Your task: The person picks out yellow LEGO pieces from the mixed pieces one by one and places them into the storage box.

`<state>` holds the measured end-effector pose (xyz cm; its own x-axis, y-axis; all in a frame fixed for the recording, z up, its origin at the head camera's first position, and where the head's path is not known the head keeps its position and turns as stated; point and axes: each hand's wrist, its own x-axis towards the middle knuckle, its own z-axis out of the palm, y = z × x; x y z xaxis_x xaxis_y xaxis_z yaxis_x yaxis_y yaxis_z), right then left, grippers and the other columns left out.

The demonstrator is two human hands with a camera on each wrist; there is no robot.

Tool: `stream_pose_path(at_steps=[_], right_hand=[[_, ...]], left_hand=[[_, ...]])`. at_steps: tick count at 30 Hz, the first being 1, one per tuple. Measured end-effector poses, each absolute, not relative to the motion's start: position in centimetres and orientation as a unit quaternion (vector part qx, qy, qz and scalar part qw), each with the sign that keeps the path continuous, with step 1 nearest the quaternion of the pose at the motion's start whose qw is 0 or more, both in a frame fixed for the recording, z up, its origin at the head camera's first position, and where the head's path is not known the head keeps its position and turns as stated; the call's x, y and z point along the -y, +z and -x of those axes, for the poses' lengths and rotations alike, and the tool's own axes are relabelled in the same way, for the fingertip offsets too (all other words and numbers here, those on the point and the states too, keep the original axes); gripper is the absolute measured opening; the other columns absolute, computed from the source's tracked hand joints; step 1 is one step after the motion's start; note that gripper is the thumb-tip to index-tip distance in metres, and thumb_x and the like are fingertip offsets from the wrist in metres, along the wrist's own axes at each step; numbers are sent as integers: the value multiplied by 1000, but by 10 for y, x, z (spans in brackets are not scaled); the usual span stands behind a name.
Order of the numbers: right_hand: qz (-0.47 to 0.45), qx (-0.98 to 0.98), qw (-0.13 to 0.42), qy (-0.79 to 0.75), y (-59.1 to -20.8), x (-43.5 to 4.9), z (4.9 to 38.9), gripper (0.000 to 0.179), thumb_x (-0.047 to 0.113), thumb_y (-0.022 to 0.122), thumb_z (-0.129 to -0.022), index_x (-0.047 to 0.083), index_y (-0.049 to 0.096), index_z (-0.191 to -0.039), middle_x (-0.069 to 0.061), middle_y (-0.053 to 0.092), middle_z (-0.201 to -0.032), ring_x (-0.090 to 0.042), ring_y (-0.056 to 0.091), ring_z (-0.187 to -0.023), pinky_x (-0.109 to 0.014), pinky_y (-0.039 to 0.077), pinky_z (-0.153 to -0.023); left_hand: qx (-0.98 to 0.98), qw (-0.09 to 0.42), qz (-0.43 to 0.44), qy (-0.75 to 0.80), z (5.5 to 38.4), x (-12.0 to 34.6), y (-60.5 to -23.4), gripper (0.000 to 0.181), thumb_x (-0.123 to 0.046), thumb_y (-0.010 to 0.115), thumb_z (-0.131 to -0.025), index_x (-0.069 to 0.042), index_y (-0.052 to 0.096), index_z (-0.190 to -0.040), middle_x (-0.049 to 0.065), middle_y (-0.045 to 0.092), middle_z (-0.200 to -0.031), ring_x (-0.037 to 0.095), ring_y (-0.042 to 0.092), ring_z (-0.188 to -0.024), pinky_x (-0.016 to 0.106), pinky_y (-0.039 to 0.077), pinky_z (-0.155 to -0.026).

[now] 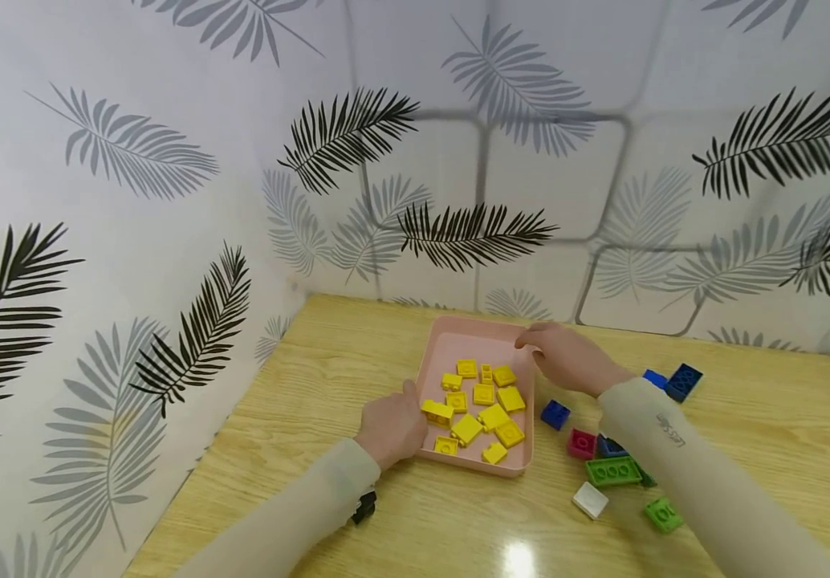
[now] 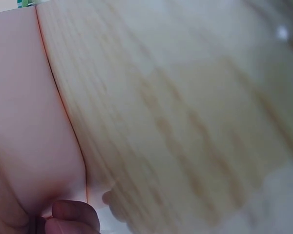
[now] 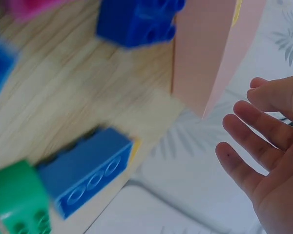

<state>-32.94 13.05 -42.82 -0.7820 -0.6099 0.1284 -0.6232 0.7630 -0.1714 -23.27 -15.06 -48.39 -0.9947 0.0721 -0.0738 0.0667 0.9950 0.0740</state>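
A shallow pink tray (image 1: 473,466) lies on the table with several yellow toy bricks (image 1: 467,429) in it. My left hand (image 1: 395,425) grips the tray's left side near the front corner. In the left wrist view, its curled fingers (image 2: 75,214) sit low against the pink wall. My right hand (image 1: 574,357) is over the far right corner of the tray. The right wrist view shows its fingers (image 3: 259,122) loosely spread beside the tray's end, holding nothing. Yellow bricks have no hand on them.
Right of the tray lie a small blue brick (image 1: 555,414), a red brick (image 1: 582,444), green bricks (image 1: 613,472) and a white brick (image 1: 591,500). A dark blue brick (image 1: 684,382) sits beyond the right forearm. A leaf-patterned wall covering (image 1: 458,273) stands behind the wooden table (image 1: 343,345).
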Motion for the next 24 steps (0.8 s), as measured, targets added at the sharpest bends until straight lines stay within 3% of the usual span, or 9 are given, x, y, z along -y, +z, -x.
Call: stream_pose_path(at_steps=[10,17,24], right_hand=[[-290,951,14,105,-427,-170,335,32,-2,56,-96,6,68,-125,-16,65,-126,-39,61,-118,-54,51,-96],[-267,957,-33,104,-429,-186,344,32,-4,53,-96,2,68,-124,-19,66,-125,-43,58,-122,-56,48,-99],[-271,958,-59,68,-434,-189,353,28,7,62,-96,2,68,-123,-21,67,-124,-46,56,-125,-58,45,-102]], left_hand=[[-998,38,-36,35,233,153,-483,41,-29,56,-98,0,47,-126,3,51,-56,15,46,-43,32,39,-41],[-998,38,-41,36,232,152,-483,44,-29,55,-99,1,47,-131,3,51,-56,15,47,-43,32,40,-41],[-998,43,-32,41,232,151,-483,50,-29,55,-98,1,45,-137,4,53,-58,16,48,-44,33,41,-42]])
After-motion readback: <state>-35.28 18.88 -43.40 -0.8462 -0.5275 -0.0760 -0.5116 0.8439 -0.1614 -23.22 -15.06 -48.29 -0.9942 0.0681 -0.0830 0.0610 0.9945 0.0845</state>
